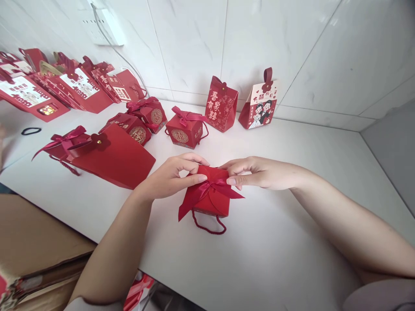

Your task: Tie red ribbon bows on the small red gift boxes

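A small red gift box [212, 203] sits on the white table in front of me, with a dark red ribbon bow [212, 185] on its top. My left hand [181, 175] is closed at the bow's left side, thumb on the ribbon and fingers over the box's far edge. On the other side, my right hand [249, 172] pinches the bow's right part between thumb and fingers. Both ribbon tails hang outward over the box. A twisted red cord handle [210, 229] lies looped at the near side. Some fingertips are hidden behind the box.
A finished-looking bowed box [186, 129] stands behind, with more boxes [139, 125] to its left. Two upright bags [223, 106] stand near the tiled wall. A large red bag [119, 160] lies left; several more bags [81, 90] fill the far left. Cardboard [42, 233] is below.
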`<state>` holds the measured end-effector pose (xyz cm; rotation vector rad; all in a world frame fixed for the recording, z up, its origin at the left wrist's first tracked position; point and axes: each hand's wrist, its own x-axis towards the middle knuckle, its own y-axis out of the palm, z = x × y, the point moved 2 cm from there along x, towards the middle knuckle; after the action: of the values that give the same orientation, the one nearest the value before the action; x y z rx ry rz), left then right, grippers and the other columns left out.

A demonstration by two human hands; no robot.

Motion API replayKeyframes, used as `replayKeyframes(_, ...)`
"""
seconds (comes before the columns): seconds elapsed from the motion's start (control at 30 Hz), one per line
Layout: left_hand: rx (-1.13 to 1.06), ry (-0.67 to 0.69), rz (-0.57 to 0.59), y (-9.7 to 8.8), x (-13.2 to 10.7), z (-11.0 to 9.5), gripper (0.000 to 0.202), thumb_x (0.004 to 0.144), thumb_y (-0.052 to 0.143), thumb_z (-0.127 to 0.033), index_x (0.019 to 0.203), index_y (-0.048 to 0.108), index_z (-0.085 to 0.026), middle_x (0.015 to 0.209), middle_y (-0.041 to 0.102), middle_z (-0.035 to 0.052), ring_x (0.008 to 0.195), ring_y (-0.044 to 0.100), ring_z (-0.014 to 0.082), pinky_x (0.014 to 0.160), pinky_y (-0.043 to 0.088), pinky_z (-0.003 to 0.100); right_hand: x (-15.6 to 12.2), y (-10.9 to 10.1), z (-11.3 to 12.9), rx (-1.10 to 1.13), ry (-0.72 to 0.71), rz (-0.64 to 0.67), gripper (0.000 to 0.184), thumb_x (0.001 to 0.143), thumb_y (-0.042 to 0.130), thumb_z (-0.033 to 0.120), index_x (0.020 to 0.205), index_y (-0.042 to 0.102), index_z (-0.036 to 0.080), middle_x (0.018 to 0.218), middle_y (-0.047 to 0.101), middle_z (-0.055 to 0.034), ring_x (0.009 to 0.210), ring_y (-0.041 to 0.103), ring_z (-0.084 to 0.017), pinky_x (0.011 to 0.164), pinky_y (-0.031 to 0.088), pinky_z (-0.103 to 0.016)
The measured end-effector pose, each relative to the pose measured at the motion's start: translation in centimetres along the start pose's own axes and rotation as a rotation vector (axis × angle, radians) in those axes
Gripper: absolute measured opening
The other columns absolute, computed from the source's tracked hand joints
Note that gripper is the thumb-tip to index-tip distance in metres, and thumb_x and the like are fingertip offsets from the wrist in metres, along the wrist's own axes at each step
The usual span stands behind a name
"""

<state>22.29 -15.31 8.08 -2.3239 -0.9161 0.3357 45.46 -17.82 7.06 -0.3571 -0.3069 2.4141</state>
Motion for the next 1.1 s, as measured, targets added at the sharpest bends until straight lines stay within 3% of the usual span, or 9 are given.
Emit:
replayKeyframes(0.13,0.037,0.015,0.012,-0.2,-0.1,0.1,0.041,0.091,0.055,-0.038,0.057,0.046,-0.016,0.113,0.063,0.0051,0.106,0.058,0.0196,0.091,0.045,0.03,-0.2,0.0,0.2,-0.035,0.026,-0.022,0.032,0.092,0.055,0.048,0.077,0.06,0.02,0.087,0.057,-0.0012,0.078,0.05,-0.016,0.07,0.039,-0.029)
replayKeyframes(0.4,0.06,0.039,0.039,-0.4,-0.1,0.2,0.038,0.091,0.055,-0.034,0.058,0.049,-0.016,0.121,0.062,0.0063,0.102,0.06,0.019,0.09,0.045,0.03,-0.5,-0.1,0.1,-0.091,0.101,-0.015,0.031,0.091,0.054,0.047,0.075,0.057,0.02,0.088,0.055,-0.0007,0.073,0.047,-0.015,0.066,0.039,-0.029)
replayKeyframes(0.67,0.022,0.071,0.06,-0.8,0.0,0.9,0.041,0.092,0.054,-0.033,0.058,0.037,-0.017,0.117,0.067,0.0084,0.108,0.06,0.0203,0.095,0.043,0.032,-0.7,-0.1,0.2,-0.144,0.122,-0.005,0.03,0.091,0.053,0.048,0.08,0.061,0.021,0.091,0.059,-0.002,0.075,0.051,-0.016,0.068,0.042,-0.03)
replayKeyframes(0.77,0.009,0.053,0.029,-0.6,0.1,1.2,0.034,0.09,0.056,-0.037,0.064,0.047,-0.017,0.122,0.065,0.0076,0.11,0.059,0.0203,0.098,0.042,0.033,-0.9,-0.4,0.5,-0.11,0.091,-0.027,0.033,0.09,0.056,0.05,0.079,0.064,0.02,0.103,0.062,-0.0046,0.084,0.056,-0.019,0.076,0.046,-0.033)
replayKeyframes(0.83,0.022,0.001,-0.096,-0.7,0.0,1.0,0.021,0.089,0.057,-0.04,0.085,0.058,-0.019,0.125,0.061,0.0069,0.114,0.057,0.0204,0.096,0.044,0.033,-1.1,-0.7,0.7,-0.067,0.031,-0.068,0.035,0.09,0.056,0.051,0.076,0.064,0.019,0.12,0.06,-0.0061,0.096,0.057,-0.022,0.084,0.046,-0.035)
replayKeyframes(0.9,0.095,-0.077,-0.244,-1.1,-0.4,0.6,0.026,0.087,0.058,-0.044,0.101,0.059,-0.022,0.118,0.063,0.0057,0.107,0.058,0.0195,0.086,0.047,0.029,-1.1,-0.9,1.0,-0.037,-0.01,-0.117,0.037,0.091,0.055,0.05,0.073,0.063,0.019,0.133,0.054,-0.0055,0.106,0.056,-0.023,0.09,0.044,-0.036)
replayKeyframes(0.97,0.197,-0.147,-0.264,-1.5,-1.0,0.0,0.027,0.086,0.058,-0.047,0.09,0.061,-0.021,0.096,0.066,0.0032,0.088,0.059,0.0167,0.071,0.046,0.025,-1.0,-1.0,1.0,-0.01,-0.019,-0.136,0.038,0.092,0.054,0.05,0.072,0.063,0.019,0.137,0.052,-0.005,0.11,0.055,-0.023,0.09,0.044,-0.035)
replayKeyframes(1.03,0.262,-0.193,-0.136,-1.6,-1.6,-0.5,0.032,0.085,0.06,-0.048,0.072,0.06,-0.019,0.074,0.064,0.0006,0.069,0.055,0.0137,0.06,0.041,0.023,-0.6,-1.0,0.8,0.023,-0.027,-0.113,0.038,0.092,0.055,0.051,0.074,0.065,0.019,0.136,0.053,-0.0057,0.11,0.056,-0.023,0.09,0.045,-0.035)
replayKeyframes(1.1,0.265,-0.229,0.015,-1.5,-2.2,-0.7,0.038,0.083,0.06,-0.05,0.063,0.059,-0.018,0.063,0.061,-0.0006,0.06,0.051,0.0119,0.054,0.038,0.023,-0.3,-0.9,0.5,0.041,-0.047,-0.091,0.036,0.091,0.057,0.049,0.075,0.066,0.018,0.134,0.054,-0.0067,0.108,0.057,-0.022,0.088,0.045,-0.035)
